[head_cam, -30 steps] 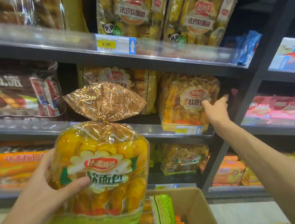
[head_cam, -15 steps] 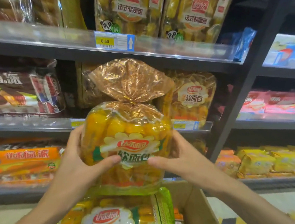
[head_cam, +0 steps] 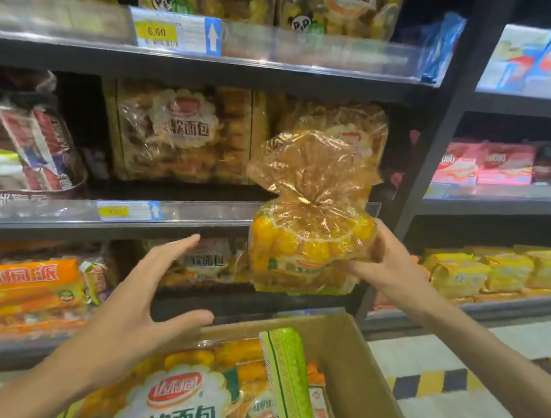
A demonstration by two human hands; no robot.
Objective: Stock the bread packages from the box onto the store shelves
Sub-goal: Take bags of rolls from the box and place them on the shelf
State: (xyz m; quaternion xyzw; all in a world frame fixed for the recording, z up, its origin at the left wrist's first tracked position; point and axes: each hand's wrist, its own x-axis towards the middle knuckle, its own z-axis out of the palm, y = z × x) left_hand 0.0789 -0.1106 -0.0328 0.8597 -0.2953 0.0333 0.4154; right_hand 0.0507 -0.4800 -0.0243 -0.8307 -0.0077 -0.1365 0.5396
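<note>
My right hand (head_cam: 392, 269) grips a yellow bread package (head_cam: 308, 231) with a crinkled gold top, held upright in front of the middle shelf (head_cam: 200, 212) at its right end. My left hand (head_cam: 146, 297) hovers open, fingers spread, to the left of the package and above the cardboard box (head_cam: 362, 383). The box at the bottom holds more bread packages (head_cam: 184, 397), one green-edged pack (head_cam: 286, 376) standing on its side. Two matching bread packs (head_cam: 180, 134) stand at the back of the middle shelf.
The top shelf (head_cam: 281, 46) carries panda-label bread bags and a 6.60 price tag (head_cam: 156, 31). Red and orange snack packs (head_cam: 17, 286) fill the left bays. A dark upright post (head_cam: 440, 140) divides off the right shelving with pink and yellow packs. Tiled floor lies at the right.
My left hand has let go of the package and opened. My right hand alone has carried the package right and up toward the middle shelf's right end.
</note>
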